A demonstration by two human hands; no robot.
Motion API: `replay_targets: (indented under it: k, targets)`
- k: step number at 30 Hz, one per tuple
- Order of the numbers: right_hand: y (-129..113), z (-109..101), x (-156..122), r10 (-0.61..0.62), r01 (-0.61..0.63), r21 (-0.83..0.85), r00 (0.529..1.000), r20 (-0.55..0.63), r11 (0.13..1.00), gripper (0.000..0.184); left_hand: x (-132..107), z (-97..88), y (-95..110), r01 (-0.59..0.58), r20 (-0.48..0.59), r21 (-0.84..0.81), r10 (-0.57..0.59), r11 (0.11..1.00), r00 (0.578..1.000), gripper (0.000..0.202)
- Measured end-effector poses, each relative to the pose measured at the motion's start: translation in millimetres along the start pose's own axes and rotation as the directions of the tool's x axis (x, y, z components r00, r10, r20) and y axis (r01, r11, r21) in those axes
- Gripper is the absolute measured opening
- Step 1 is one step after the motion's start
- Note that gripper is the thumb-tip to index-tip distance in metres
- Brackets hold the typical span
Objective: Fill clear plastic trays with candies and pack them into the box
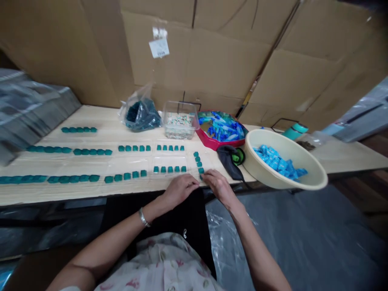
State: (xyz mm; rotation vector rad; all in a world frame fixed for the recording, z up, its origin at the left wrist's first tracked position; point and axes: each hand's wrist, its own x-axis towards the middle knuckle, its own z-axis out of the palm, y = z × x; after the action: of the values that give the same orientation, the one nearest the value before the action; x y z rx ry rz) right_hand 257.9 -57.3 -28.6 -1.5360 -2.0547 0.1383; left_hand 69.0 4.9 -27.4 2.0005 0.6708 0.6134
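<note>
My left hand (181, 189) is at the table's front edge, its thumb and fingers pressed together; anything between them is too small to make out. Just to its right, my right hand (218, 185) has its fingers curled and closed at the near end of a short column of small teal pieces (199, 164). Its fingertips are on the lowest teal piece, which they partly hide. Left of the hands, more teal pieces lie in spaced rows (169, 169), and farther left they sit tightly together in strips (73, 178).
Along the back stand a bag of dark teal pieces (142, 117), a clear tub of small pale parts (180, 125) and a red tray (212, 141) of blue pieces. A cream basin (315, 178) with blue packets overhangs the front edge. A dark pouch (228, 161) lies beside it.
</note>
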Motion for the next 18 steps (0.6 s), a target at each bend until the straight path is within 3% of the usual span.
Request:
replay_targets:
  k: [2, 4, 6, 7, 11, 13, 15, 17, 18]
  targets:
    - [1.1, 1.7, -1.6, -0.013, 0.013, 0.011, 1.0, -0.015, 1.0, 0.024, 4.1, -14.1, 3.1, 0.142, 0.031, -0.371, -0.141, 0.918, 0.99, 0.018]
    - [4.2, 5.0, -2.9, -0.016, 0.017, 0.015, 0.997, -0.081, 1.0, 0.022, 7.8, -34.6, 5.3, 0.238, 0.071, -0.685, -0.263, 0.688, 0.962, 0.024]
    - [8.3, 9.0, -3.9, -0.025, 0.026, 0.007, 0.988, -0.154, 1.0, 0.022, 10.4, -59.7, 5.3, 0.228, 0.052, -0.806, -0.32, 0.545, 0.946, 0.023]
    - [10.5, 10.8, -4.4, -0.034, 0.034, -0.006, 0.979, -0.202, 0.999, 0.022, 11.7, -73.5, 4.3, 0.204, 0.013, -0.81, -0.331, 0.551, 0.944, 0.02]
    - [19.0, 14.4, -7.8, -0.089, 0.063, -0.08, 0.923, -0.375, 0.995, 0.022, 26.0, -137.7, -5.8, 0.097, -0.218, -0.665, -0.317, 0.741, 0.923, 0.021]
    - [20.3, 13.8, -8.9, -0.112, 0.083, -0.089, 0.908, -0.405, 0.993, 0.02, 42.4, -174.8, -11.2, 0.042, -0.372, -0.57, -0.303, 0.82, 0.878, 0.016]
    - [16.7, 12.4, -8.9, -0.127, 0.107, -0.071, 0.907, -0.402, 0.992, 0.017, 63.9, -210.1, -15.3, 0.005, -0.53, -0.437, -0.262, 0.899, 0.806, 0.012]
    - [9.0, 10.8, -7.6, -0.122, 0.115, -0.042, 0.919, -0.376, 0.993, 0.016, 87.0, -237.2, -18.2, -0.002, -0.63, -0.29, -0.189, 0.957, 0.753, 0.01]
    - [4.8, 9.8, -6.5, -0.111, 0.107, -0.03, 0.925, -0.364, 0.994, 0.017, 97.9, -246.1, -19.2, 0.002, -0.649, -0.22, -0.148, 0.975, 0.746, 0.009]
